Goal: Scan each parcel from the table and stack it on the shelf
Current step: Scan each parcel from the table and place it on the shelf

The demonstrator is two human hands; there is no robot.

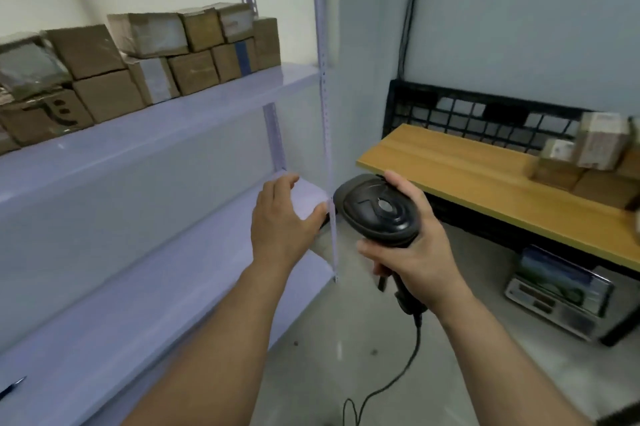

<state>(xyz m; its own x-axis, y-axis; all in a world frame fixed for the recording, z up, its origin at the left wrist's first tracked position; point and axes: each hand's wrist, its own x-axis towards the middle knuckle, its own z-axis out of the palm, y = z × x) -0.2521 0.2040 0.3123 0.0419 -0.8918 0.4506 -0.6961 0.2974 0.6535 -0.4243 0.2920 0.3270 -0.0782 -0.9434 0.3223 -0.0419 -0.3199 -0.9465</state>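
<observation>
A black cable (410, 10) runs down the pale wall (519, 27) above a grey floor (311, 373) bearing a scale (557, 290).

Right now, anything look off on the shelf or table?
Mostly tidy. The leftmost parcel on the upper shelf looks crumpled, its wrap loose. A weighing scale sits on the floor under the table.

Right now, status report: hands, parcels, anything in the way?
Right hand grips scanner. Left hand open, empty, at shelf corner. Parcels wait on table. Way to table looks clear.
</observation>
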